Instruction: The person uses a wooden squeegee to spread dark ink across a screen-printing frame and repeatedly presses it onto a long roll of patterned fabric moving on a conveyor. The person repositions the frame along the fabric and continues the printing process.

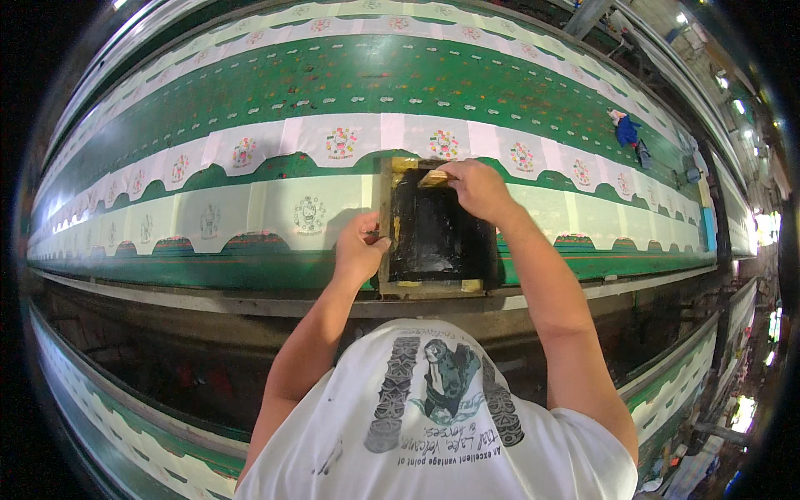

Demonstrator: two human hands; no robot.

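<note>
In front of me a screen printing frame point(385, 221) lies on the green table, its inner area black with ink. My left hand point(358, 248) is at the frame's left side, fingers and thumb closed on that edge. My right hand point(482, 192) grips a squeegee point(433, 177) with a pale wooden handle near the far end of the frame. The squeegee's blade is hidden. Just left of the frame lies a white fabric piece point(271, 218) bearing a grey outline print point(309, 215).
Beyond the frame runs a row of white pieces point(404, 133) with coloured round prints, and more rows lie farther back on the green table point(358, 79). A blue cloth point(627, 131) rests at the right. Behind me stands another long table point(125, 429) with white pieces.
</note>
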